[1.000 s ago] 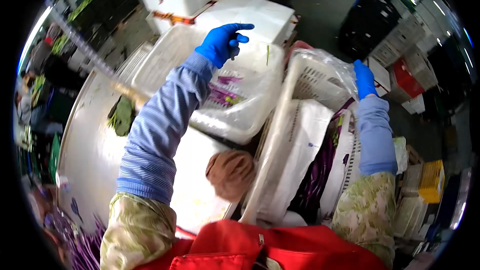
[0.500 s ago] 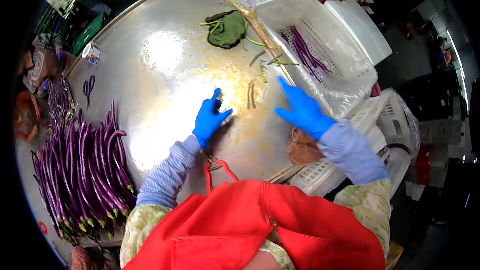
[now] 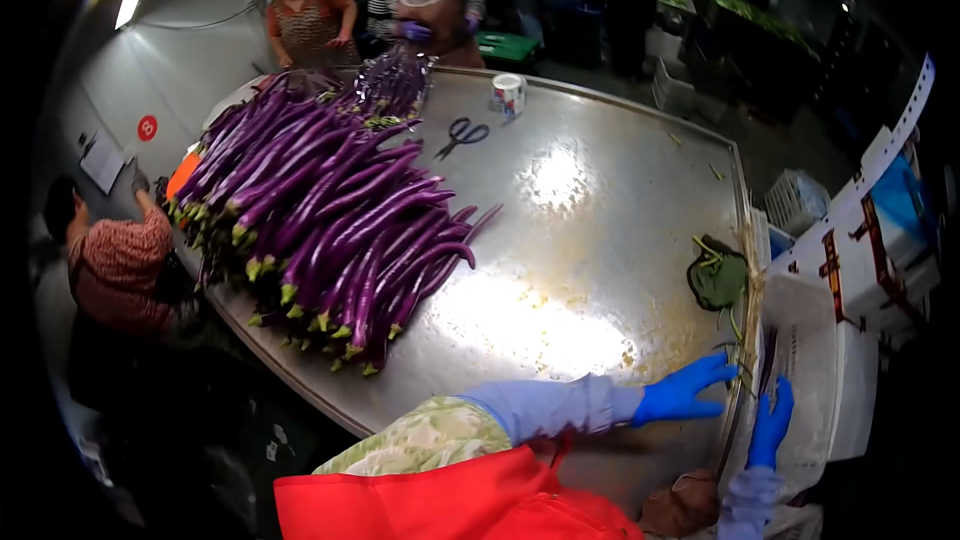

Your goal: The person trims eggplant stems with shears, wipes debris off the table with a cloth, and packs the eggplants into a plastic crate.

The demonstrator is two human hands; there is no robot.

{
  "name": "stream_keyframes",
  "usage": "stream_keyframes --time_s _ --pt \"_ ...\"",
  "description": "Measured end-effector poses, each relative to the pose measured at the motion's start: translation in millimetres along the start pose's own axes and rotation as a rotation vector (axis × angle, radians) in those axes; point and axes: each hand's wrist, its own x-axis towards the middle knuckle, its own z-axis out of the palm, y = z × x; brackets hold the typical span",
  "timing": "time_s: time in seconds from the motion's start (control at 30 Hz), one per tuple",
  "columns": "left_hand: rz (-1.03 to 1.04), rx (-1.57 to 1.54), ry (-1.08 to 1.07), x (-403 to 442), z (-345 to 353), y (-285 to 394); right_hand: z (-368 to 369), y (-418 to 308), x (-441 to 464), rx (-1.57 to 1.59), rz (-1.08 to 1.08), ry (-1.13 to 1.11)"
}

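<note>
In the head view, my left hand (image 3: 685,392), in a blue glove, reaches over the right side of the metal table (image 3: 600,190) with its fingers apart and nothing in them. Its fingertips are close to some thin green stem pieces at the table's edge. Beyond that edge, my right hand (image 3: 771,425), also gloved in blue, is at the white plastic crate (image 3: 800,325), its fingers spread. A dark purple eggplant (image 3: 767,360) shows inside the crate near both hands. A large pile of long purple eggplants (image 3: 330,210) covers the table's left side.
Scissors (image 3: 462,137) and a white tub (image 3: 508,93) are at the far side. A dark green cloth-like thing (image 3: 717,275) lies by the right edge, with a brown bundle (image 3: 682,505) nearer me. White boxes (image 3: 860,250) stand beyond. Co-workers stand behind the table and at left.
The view has swung left, bringing the whole eggplant pile and co-workers into sight. My left hand has moved from mid-table to the right edge; my right hand is now at the crate.
</note>
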Motion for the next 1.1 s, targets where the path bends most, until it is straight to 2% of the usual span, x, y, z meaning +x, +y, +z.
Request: stream_keyframes --time_s 0.1,0.13,0.2,0.3,0.37,0.47,0.5,0.63,0.77,0.93,1.0,1.1 --pt "-0.063 0.248 -0.09 -85 1 -10 -43 -33 -33 0.127 0.066 -0.084" --pt "-0.105 0.405 -0.103 -109 6 -21 -38 -17 -39 0.185 0.065 -0.093" --pt "-0.186 0.613 -0.289 -160 -3 2 -45 -6 -64 0.246 0.083 -0.113" --pt "-0.188 0.757 -0.432 -215 -6 7 -53 26 -92 0.324 0.165 -0.172" --pt "-0.221 0.75 -0.382 -228 -2 8 -58 3 -122 0.391 0.173 -0.149" --pt "-0.202 0.773 -0.353 -238 -5 4 -88 -122 -147 0.212 0.145 -0.129" --pt "-0.189 0.776 -0.353 -241 -6 1 -89 -118 -157 0.157 0.26 -0.205" --pt "-0.232 0.788 -0.401 -254 -20 11 -88 -181 -194 0.333 0.227 -0.215" --pt "-0.337 0.84 -0.27 -267 -35 38 -72 -213 -233 0.279 0.174 -0.168" --pt "-0.32 0.918 -0.232 -301 -30 13 -80 -243 -260 0.255 0.184 -0.138" --pt "-0.263 0.962 -0.234 -305 -28 11 -63 -190 -281 0.547 0.264 -0.078" --pt "-0.166 0.791 -0.185 -297 -30 6 -63 -197 -281 0.613 0.252 -0.019"
